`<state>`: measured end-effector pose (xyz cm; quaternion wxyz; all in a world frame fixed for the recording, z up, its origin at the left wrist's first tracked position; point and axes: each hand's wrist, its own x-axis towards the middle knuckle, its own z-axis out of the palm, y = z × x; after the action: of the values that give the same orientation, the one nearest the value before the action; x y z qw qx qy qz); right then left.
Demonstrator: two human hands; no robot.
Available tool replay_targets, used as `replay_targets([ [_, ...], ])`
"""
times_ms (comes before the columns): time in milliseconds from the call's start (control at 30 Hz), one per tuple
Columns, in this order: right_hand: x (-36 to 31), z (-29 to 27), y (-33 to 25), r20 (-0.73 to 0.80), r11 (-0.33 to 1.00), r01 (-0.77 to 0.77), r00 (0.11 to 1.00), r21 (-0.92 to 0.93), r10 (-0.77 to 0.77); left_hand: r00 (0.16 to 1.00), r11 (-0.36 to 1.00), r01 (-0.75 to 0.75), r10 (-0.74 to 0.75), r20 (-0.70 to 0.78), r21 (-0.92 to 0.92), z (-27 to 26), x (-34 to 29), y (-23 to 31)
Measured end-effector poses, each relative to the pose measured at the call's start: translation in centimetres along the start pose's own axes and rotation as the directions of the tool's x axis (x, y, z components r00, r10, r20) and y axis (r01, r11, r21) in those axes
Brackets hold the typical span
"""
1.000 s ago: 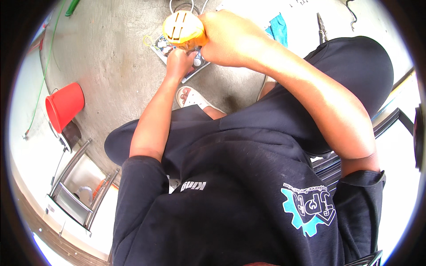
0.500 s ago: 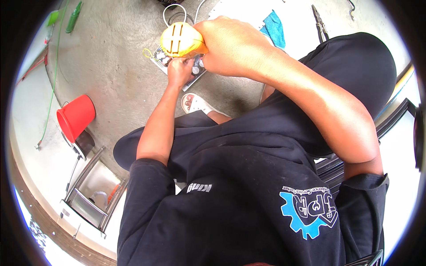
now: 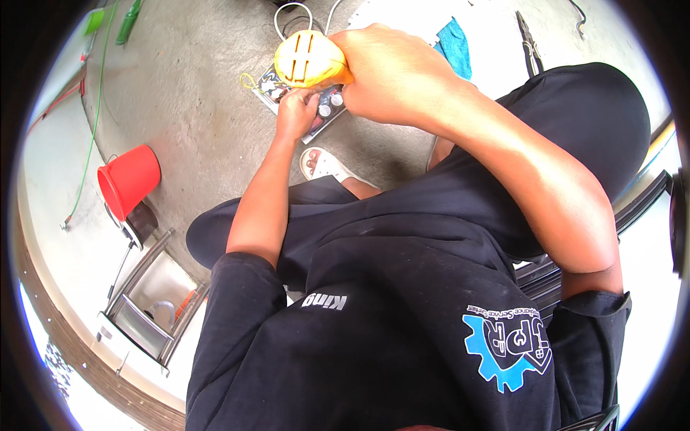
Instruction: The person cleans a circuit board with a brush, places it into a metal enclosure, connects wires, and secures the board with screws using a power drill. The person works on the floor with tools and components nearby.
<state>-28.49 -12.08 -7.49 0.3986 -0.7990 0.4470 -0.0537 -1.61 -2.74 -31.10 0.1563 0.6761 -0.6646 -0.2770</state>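
My right hand [image 3: 392, 75] is wrapped round a yellow power tool [image 3: 310, 61]. The tool's round, slotted rear end faces up at me, and its front is hidden below, so its exact kind does not show. Beneath it on the floor lies a circuit board [image 3: 330, 108] with round capacitors, set in a pale-edged tray. My left hand [image 3: 296, 115] rests at the board's near side, fingers bent in and partly covered by the tool. What those fingers pinch, if anything, I cannot make out. A thin yellow wire [image 3: 248, 80] loops out at the board's left.
White and black cables [image 3: 293, 16] curl behind the tool. A blue cloth [image 3: 453, 47] and pliers [image 3: 530, 47] lie at the far right. On the left are a red bucket [image 3: 129, 179], a green bottle [image 3: 128, 21] and a metal-framed chair [image 3: 147, 302]. My sandalled foot [image 3: 323, 165] is near the board.
The whole view has shifted slightly, so things appear a little farther right. Both hands and the yellow tool keep nearly the same place over the board.
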Motion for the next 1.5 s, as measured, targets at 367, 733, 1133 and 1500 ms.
replay_targets([
  [367,-0.2,-0.2,-0.7,-0.022,0.998,-0.002,1.000,-0.056,0.001,0.996,0.999,0.050,-0.050,-0.075,-0.006,0.2,-0.4,0.5],
  [733,-0.3,0.3,-1.7,-0.125,0.999,0.031,0.992,-0.027,-0.034,0.999,1.000,0.012,-0.011,-0.038,0.025,0.1,-0.2,-0.1],
  [1133,-0.4,0.2,-1.5,-0.018,0.999,0.031,0.999,-0.035,-0.031,0.993,0.994,0.096,-0.099,-0.061,-0.043,-0.1,-0.3,0.5],
  [1500,-0.5,0.4,-1.6,-0.077,0.999,0.041,0.996,-0.034,-0.043,0.996,0.995,0.079,-0.081,-0.031,-0.066,0.1,-0.1,-0.1],
])
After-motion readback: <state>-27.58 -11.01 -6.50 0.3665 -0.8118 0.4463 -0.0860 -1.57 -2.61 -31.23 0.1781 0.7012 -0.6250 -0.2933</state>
